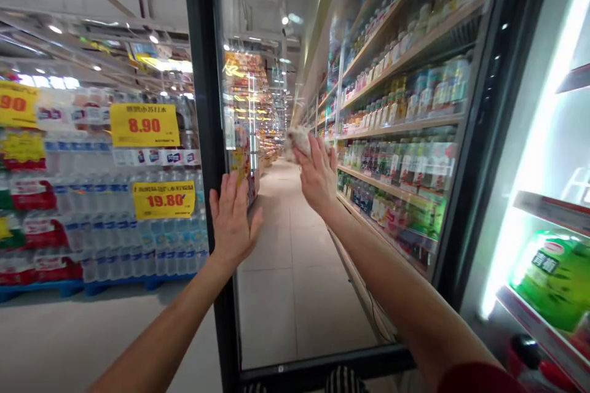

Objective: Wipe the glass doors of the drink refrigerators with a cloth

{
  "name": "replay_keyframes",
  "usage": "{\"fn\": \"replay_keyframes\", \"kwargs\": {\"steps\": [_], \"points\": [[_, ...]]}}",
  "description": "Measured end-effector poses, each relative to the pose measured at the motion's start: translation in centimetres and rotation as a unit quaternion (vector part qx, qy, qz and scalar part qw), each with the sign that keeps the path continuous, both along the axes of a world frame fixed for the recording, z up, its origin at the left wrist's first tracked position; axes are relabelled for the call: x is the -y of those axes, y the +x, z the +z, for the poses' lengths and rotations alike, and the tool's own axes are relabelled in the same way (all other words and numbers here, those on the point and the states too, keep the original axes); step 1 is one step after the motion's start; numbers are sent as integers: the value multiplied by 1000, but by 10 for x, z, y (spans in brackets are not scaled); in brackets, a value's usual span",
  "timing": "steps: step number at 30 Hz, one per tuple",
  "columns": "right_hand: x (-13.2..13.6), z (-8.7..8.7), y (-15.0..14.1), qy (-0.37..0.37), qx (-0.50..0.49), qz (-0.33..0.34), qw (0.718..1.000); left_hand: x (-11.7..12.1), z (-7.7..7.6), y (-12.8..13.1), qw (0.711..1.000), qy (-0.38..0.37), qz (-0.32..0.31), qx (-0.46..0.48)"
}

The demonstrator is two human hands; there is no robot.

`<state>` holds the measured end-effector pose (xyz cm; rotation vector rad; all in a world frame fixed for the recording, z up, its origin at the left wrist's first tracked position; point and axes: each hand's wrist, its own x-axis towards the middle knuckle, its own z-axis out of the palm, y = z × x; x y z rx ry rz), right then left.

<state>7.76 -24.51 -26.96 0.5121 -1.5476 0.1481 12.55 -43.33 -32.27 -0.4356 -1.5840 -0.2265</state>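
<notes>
A glass door (281, 295) with a black frame stands open in front of me. My left hand (234, 221) lies flat against the frame and the glass edge beside it, fingers stretched out and holding nothing. Higher up and further right, my right hand (318, 178) presses a pale, crumpled cloth (298, 140) to the glass. The cloth is slightly blurred and partly hidden under the fingers. Seen in the pane are an aisle and shelves of bottles (391, 110).
On the right is a lit cooler with a shelf (548, 331) bearing a green pack (553, 276). Bottled water packs (138, 252) are stacked at the left, with yellow price signs (145, 125). Striped shoes (343, 379) show at the bottom.
</notes>
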Motion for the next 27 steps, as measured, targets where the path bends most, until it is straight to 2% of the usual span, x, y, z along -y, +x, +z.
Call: {"fn": "replay_keyframes", "kwargs": {"steps": [1, 4, 5, 6, 7, 10, 12, 14, 17, 18, 19, 21, 23, 24, 25, 27], "points": [[-4, -10, 2, 32, -3, 5, 999, -3, 2, 0, 1000, 0, -3, 0], [-19, -50, 6, 193, -20, 26, 981, -6, 5, -2, 1000, -13, -6, 6], [-25, -56, 5, 224, -26, 25, 974, -7, 5, -4, 1000, -20, -7, 8], [-32, -54, 3, 225, -29, 15, 974, -8, 7, -6, 1000, -25, -8, 11], [-40, -45, 0, 189, -31, -1, 982, -9, 8, -9, 999, -29, -9, 13], [-60, -3, -8, -22, -27, -56, 998, -15, 14, -17, 999, -25, -8, 19], [-67, 9, -7, -85, -25, -64, 994, -19, 17, -22, 999, -17, -4, 28], [-69, -3, -2, -43, -25, -53, 997, -22, 19, -26, 999, -10, -4, 35], [-78, -35, 3, 86, -12, -33, 996, -23, 19, -30, 999, -10, 3, 42], [-85, -40, 1, 89, -6, -34, 995, -23, 19, -31, 999, -13, 9, 41], [-94, -39, -1, 56, -4, -42, 998, -23, 19, -32, 999, -15, 16, 38], [-111, -26, -8, -78, -12, -66, 995, -24, 19, -34, 999, -19, 27, 29], [-120, -11, -14, -199, -28, -84, 976, -27, 19, -35, 999, -18, 28, 26], [-118, -8, -15, -222, -34, -85, 971, -29, 19, -35, 999, -18, 25, 26], [-112, -9, -14, -212, -35, -81, 973, -32, 19, -36, 999, -18, 22, 25], [-94, -23, -10, -113, -23, -58, 992, -36, 20, -36, 999, -18, 17, 20]]}}
